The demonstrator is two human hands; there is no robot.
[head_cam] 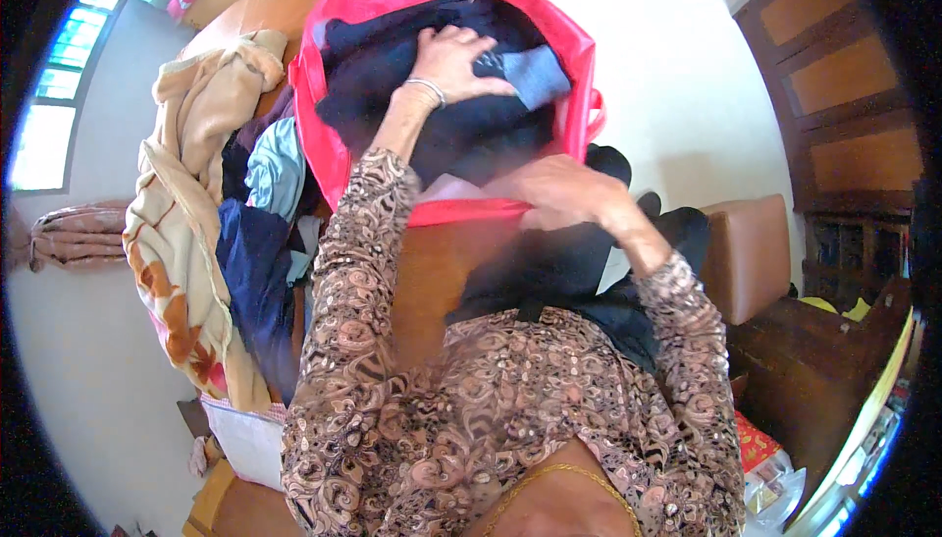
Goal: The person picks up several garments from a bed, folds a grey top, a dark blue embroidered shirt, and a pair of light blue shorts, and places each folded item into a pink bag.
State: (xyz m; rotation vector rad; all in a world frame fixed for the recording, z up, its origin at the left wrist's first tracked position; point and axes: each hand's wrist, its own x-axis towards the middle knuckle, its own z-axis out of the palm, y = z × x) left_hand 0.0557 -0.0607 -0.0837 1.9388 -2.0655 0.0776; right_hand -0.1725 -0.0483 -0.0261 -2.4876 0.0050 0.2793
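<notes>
A pink fabric bag (324, 132) with a wide mouth stands before me, filled with dark clothes (471, 139). My left hand (456, 66) lies on these clothes inside the bag, fingers apart, its thumb by a folded piece of blue cloth (536, 77). At the near rim of the bag is my right hand (563, 187), blurred, with its fingers over the edge beside a pale lilac cloth (447, 189). Whether it grips the rim cannot be told.
Left of the bag lie a beige blanket (176, 220), a light blue garment (276, 169) and a navy garment (254, 272). Black clothes (552, 264) are heaped at the near right, with a tan padded block (751, 257) beyond. A wooden cabinet (846, 95) stands at the far right.
</notes>
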